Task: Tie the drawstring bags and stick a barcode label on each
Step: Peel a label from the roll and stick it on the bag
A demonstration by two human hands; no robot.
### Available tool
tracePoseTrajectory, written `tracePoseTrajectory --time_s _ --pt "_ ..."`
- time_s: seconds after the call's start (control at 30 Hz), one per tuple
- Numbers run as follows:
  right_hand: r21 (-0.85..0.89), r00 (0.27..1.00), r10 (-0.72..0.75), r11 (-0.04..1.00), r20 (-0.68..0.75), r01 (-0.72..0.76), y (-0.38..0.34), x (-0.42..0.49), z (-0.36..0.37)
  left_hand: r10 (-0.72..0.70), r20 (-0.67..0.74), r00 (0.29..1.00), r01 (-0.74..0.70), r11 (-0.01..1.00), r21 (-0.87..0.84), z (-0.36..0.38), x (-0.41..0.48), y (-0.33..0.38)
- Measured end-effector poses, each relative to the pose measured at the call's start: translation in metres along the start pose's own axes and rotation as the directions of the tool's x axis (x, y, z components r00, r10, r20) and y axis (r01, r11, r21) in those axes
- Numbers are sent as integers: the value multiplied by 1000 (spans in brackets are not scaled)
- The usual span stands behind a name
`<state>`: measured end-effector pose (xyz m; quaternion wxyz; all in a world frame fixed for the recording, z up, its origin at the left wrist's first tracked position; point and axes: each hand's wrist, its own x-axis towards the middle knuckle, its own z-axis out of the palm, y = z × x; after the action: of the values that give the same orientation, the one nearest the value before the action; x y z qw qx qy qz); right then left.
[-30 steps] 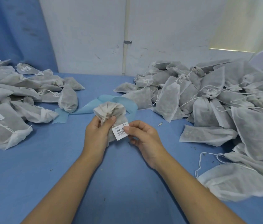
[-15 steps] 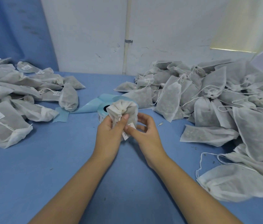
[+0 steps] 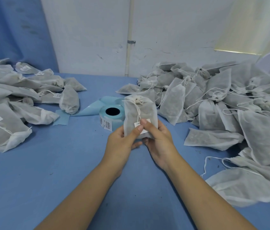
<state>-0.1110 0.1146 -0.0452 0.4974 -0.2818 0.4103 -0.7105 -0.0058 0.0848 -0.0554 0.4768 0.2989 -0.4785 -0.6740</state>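
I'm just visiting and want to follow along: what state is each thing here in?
White mesh drawstring bag: tied shut, held upright.
White barcode label: on the bag's front, under both thumbs.
Left hand: holds the bag.
Right hand: holds the bag, thumb on label.
Light blue label roll: lying flat, backing strip trailing.
Left bag pile: lying, several labelled.
Right bag pile: lying, no labels showing.

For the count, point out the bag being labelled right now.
The bag held upright by the left hand and right hand, thumbs on its white label. The rest lie on the table.
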Motion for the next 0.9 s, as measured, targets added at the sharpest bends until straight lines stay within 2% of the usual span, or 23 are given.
tracePoseTrajectory --time_s 0.1,0.4,0.53,0.73,0.9 --pt "2 1000 -8 1000 -7 8 1 1 0 -51 -1 999 51 997 -66 -4 1 1" --pt "-67 997 -52 997 -64 47 4 0 -2 -89 -14 996 87 986 -140 -5 1 3" --pt "-104 993 -77 992 -90 67 7 -1 2 -32 -113 993 24 997 -71 -1 0 1" --pt "-185 980 -134 977 -149 106 9 1 -1 115 -151 982 -82 975 208 1 -2 -5" --pt "-212 982 -137 971 -127 108 9 0 3 118 -191 974 -96 988 122 2 -2 -2"
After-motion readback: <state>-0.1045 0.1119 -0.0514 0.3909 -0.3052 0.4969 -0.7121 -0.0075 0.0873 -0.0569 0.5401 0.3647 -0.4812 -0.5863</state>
